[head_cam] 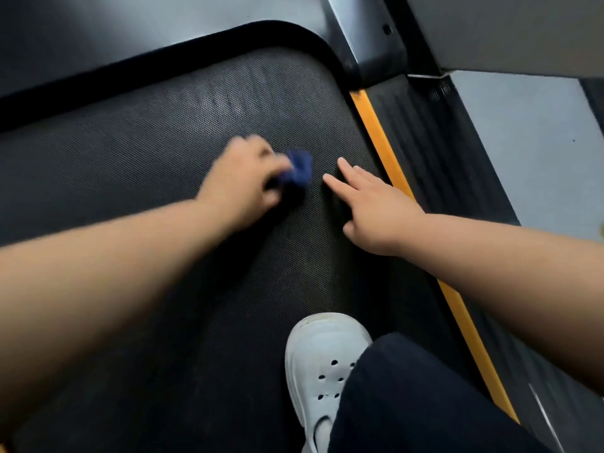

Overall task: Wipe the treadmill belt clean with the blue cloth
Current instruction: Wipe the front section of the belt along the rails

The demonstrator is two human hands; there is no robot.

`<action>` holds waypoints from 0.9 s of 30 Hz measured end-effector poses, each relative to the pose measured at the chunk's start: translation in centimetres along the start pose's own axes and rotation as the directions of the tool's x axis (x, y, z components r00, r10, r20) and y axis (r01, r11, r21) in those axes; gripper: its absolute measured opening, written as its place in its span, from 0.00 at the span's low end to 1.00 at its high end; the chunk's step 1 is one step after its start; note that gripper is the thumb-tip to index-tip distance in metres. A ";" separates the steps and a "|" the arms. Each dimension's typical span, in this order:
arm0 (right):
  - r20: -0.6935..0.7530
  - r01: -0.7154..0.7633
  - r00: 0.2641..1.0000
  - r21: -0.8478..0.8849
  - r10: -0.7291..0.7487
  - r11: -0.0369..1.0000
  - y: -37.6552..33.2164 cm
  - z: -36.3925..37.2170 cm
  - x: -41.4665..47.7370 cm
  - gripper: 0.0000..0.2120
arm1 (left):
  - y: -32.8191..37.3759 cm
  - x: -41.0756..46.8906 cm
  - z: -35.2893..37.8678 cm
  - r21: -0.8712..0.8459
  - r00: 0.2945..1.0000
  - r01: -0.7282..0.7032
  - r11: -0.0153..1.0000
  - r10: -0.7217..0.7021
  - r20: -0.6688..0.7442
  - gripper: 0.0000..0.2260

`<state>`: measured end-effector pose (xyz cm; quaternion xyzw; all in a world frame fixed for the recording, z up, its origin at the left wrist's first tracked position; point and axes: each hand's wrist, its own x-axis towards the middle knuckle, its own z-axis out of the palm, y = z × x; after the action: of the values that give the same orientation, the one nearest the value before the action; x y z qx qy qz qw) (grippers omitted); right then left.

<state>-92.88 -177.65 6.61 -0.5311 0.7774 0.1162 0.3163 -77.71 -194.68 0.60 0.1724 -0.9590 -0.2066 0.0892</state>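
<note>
The black textured treadmill belt (157, 152) fills most of the view. My left hand (243, 181) grips a small bunched blue cloth (299, 168) against the belt near its middle; the hand and cloth are motion-blurred. My right hand (369, 207) lies just right of the cloth with straight, spread fingers resting on the belt and holds nothing. A pale smear shows on the belt farther ahead.
A yellow strip (379, 138) and a ribbed black side rail (434, 152) run along the belt's right edge. The dark motor cover (147, 24) borders the belt's far end. My white clog (322, 364) and dark trouser leg (425, 403) stand on the belt near me. Grey floor (529, 138) lies at right.
</note>
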 end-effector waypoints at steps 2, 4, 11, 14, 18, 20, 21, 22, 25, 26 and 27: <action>-0.007 -0.007 1.000 -0.010 0.007 1.000 0.3 -0.2 0.3 0.37 | 1.1 -3.2 0.3 -0.067 0.949 -0.269 0.961 0.276 0.154 0.16; -0.021 -0.013 1.000 -0.028 0.012 1.000 0.4 -0.4 0.6 0.37 | 0.1 -2.5 -0.2 -0.084 0.934 -0.272 0.959 0.284 0.217 0.18; 0.002 -0.012 1.000 -0.019 0.013 1.000 -0.2 0.3 0.3 0.37 | -0.3 3.9 -0.3 0.018 0.953 0.296 0.955 -0.294 -0.078 0.17; 0.016 -0.014 1.000 -0.023 0.015 1.000 0.2 0.5 -0.1 0.38 | 3.1 -1.6 1.5 -0.016 1.000 0.026 1.000 -0.026 0.003 0.14; 0.013 -0.019 1.000 -0.015 0.020 1.000 -0.2 0.5 0.0 0.37 | 2.5 -2.9 1.1 -0.046 0.975 -0.159 0.986 0.164 0.147 0.17; 0.026 -0.022 0.999 -0.006 0.022 1.000 -0.3 0.6 0.0 0.37 | 1.0 0.2 0.0 0.068 0.988 -0.141 0.988 0.135 0.076 0.17; 0.030 -0.021 0.999 -0.005 0.021 1.000 -0.2 0.6 -0.1 0.37 | 0.0 2.0 -0.7 0.131 0.999 -0.048 0.990 0.048 0.009 0.16; 0.034 -0.022 0.999 -0.002 0.022 1.000 -0.1 0.6 -0.2 0.37 | -1.2 3.7 -1.3 0.182 0.995 0.089 0.979 -0.080 -0.060 0.15; 0.045 -0.037 0.998 0.031 0.036 0.999 0.3 0.4 -0.6 0.37 | -2.2 4.4 -2.1 0.121 0.917 0.391 0.912 -0.375 -0.134 0.16; 0.042 -0.042 0.998 0.041 0.040 0.998 0.2 0.4 -0.6 0.37 | -1.5 3.1 -1.8 0.105 0.933 0.354 0.929 -0.342 -0.114 0.16; 0.036 -0.045 0.998 0.043 0.044 0.998 0.0 0.4 -0.6 0.37 | -0.7 1.2 -1.1 0.084 0.968 0.241 0.967 -0.234 -0.091 0.16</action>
<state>-92.55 -176.98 6.64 -0.5045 0.7857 0.1154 0.3389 -78.33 -196.14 1.38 0.2982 -0.9358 -0.1630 0.0938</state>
